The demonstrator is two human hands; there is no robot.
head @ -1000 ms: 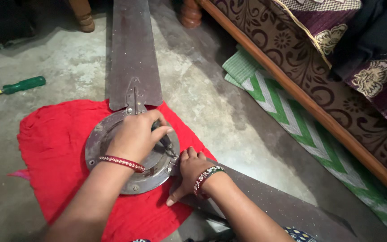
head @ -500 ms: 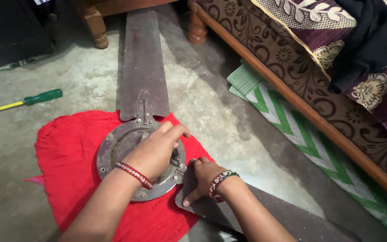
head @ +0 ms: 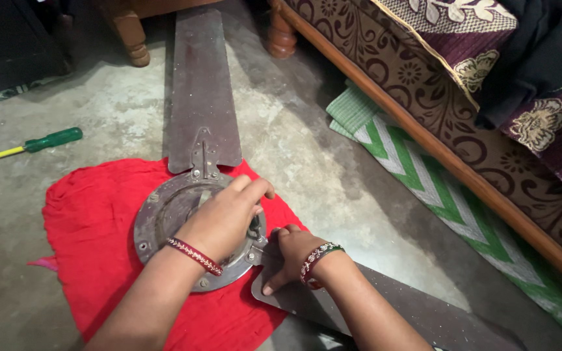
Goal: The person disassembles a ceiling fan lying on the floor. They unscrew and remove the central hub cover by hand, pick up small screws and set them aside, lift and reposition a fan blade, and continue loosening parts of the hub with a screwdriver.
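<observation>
Hands (head: 226,218) press round metal fan hub (head: 164,214) (red cloth (head: 92,221) beneath).

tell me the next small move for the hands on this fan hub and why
Probably keep the right hand pressing the brown metal fan blade flat while the left hand turns the fastener near the rim of the round grey metal hub. The left fingers are curled in a grip at that blade's joint, though what they pinch is hidden. The green-handled screwdriver lies apart on the floor.
</observation>
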